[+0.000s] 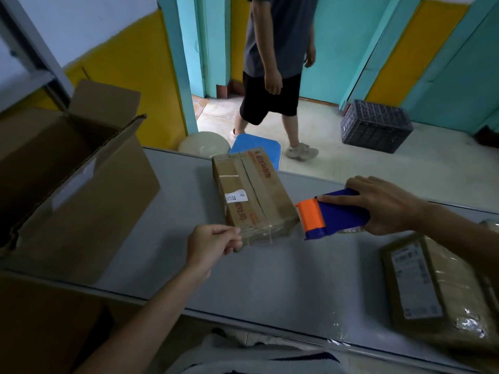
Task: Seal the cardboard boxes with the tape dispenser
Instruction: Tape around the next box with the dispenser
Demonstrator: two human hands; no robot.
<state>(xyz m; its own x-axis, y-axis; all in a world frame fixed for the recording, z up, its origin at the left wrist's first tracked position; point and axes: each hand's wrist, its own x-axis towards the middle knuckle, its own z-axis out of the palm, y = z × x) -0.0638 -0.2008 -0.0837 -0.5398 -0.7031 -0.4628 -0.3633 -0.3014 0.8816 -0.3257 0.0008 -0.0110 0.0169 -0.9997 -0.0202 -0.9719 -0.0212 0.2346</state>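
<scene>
Grey table [270, 282] holds the cardboard box [251, 190]; left hand [210, 245] pinches tape [270, 235] at its near end, right hand [383, 203] grips the tape dispenser [333, 214].

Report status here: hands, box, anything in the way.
Left hand pinches near corner of small brown cardboard box. Right hand grips blue-and-orange plastic tape dispenser at box's near end, clear tape across. Large open cardboard carton stands apart, left.

Red print [266, 168] on cardboard box [253, 209] illegible, label [235, 197] blurred
</scene>
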